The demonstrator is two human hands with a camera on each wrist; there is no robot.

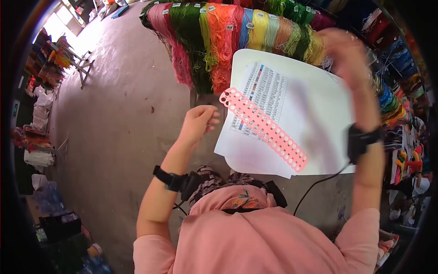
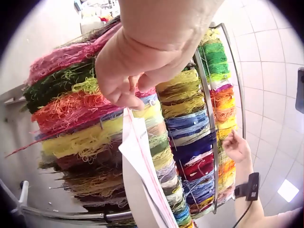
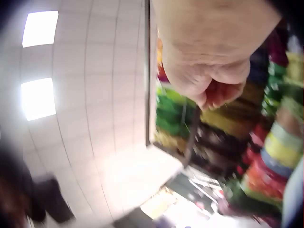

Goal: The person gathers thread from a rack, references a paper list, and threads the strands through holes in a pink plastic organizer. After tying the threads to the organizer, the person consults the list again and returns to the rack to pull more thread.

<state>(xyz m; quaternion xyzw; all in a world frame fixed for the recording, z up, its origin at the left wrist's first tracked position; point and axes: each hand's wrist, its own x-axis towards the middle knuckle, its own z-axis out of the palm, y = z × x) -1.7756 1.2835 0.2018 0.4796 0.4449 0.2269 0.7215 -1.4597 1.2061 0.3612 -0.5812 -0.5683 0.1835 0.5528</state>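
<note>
My left hand (image 1: 198, 123) is beside the left edge of a white board (image 1: 328, 155), its fingers loosely curled; no held thing shows. In the left wrist view this hand (image 2: 152, 61) is above a corner of the white sheets (image 2: 137, 152). A printed sheet (image 1: 273, 91) and a pink strip with holes (image 1: 269, 130) lie on the board. My right hand (image 1: 346, 55), blurred, is raised at the thread rack's right part, above the board. In the right wrist view its fingers (image 3: 221, 95) curl inward; whether they pinch anything is hidden.
Skeins of coloured thread (image 1: 223, 36) with small number tags hang in rows along the top and right. Metal rack bars (image 2: 209, 95) run between the rows. More thread (image 1: 57, 59) hangs at the far left beyond the grey floor (image 1: 109, 114).
</note>
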